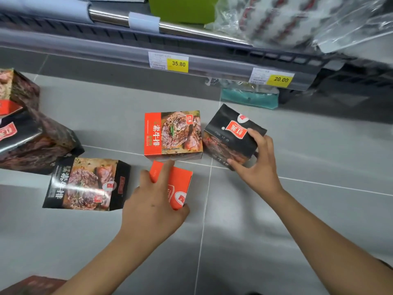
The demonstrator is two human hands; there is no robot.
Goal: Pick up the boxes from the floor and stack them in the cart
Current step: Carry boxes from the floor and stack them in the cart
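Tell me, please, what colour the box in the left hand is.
The box gripped by the left hand is orange-red, seen in the head view.

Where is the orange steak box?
The orange steak box lies mid head view on the floor, beyond the left hand, beside the right hand's black box.

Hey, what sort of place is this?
Most likely a supermarket aisle: yellow price tags reading 35.80 and 20.00 on the shelf rail, wrapped goods on the shelf above, and printed steak boxes scattered on the tiled floor.
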